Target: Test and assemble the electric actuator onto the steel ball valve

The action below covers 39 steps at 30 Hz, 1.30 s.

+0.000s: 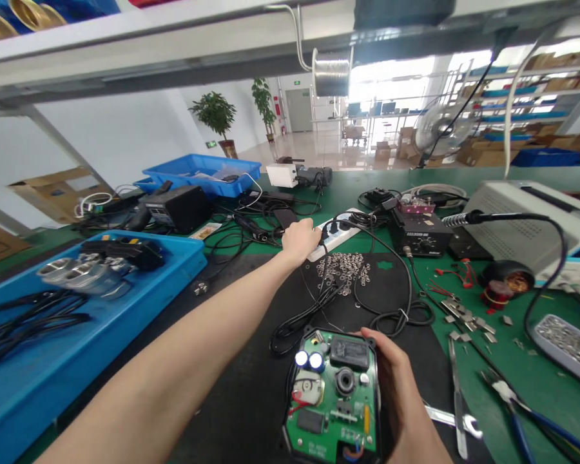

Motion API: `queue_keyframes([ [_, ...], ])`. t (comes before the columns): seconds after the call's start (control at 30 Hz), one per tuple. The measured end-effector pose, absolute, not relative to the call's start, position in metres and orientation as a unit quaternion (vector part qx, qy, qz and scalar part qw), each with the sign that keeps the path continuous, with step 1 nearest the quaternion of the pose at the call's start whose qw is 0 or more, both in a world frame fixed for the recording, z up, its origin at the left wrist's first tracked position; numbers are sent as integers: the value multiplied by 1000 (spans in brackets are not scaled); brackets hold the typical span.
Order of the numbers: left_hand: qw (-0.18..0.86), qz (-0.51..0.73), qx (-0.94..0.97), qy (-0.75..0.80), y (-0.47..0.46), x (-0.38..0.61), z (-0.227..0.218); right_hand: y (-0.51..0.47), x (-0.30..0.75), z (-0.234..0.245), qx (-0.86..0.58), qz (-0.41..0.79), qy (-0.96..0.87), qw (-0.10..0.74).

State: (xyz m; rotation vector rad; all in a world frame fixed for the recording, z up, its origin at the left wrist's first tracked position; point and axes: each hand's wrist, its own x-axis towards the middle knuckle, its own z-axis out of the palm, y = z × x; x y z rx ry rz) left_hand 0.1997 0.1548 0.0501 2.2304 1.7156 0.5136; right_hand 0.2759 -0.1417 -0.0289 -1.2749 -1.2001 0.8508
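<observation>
My right hand (397,380) grips the right side of a black housing, its open face showing a green circuit board (328,393) with capacitors, a coil and wires. My left arm stretches forward across the bench. At its end my left hand (301,241) is closed at the near left end of a white power strip (336,241); what its fingers hold, if anything, is hidden. Black plugs sit along the strip. To the right of that hand lies a pile of small metal nuts or rings (344,267). A black cable (309,316) coils between the pile and the housing.
A blue tray (183,264) with metal parts and cables stands left, a blue bin (198,169) behind it. On the right are a soldering iron (468,219) on its station (423,232), pliers (505,393), tweezers (457,399), a wrench (468,425) and a screw tray (568,348).
</observation>
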Motion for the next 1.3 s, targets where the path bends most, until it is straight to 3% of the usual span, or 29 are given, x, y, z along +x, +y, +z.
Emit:
queue_keyframes([
  [0.23,255,345,743,514,33,111,70,-169,267,-13,-535,364,-516,561],
  [0.4,350,517,578,525,-105,35,13,-168,259,-10,-563,343,-499,562],
  [0.57,433,454,628,461,-153,76,-22,-175,244,-10,-609,260,-498,561],
  [0.67,395,448,614,516,-148,107,-1,-185,239,-16,-626,230,-504,550],
  [0.8,470,415,640,445,-125,105,31,-197,244,-41,-647,186,-549,495],
  [1.0,583,373,670,271,-99,91,43,-203,254,-66,-649,-36,-660,376],
  [1.3,564,377,688,258,-91,95,34,-205,250,-56,-662,-54,-657,355],
])
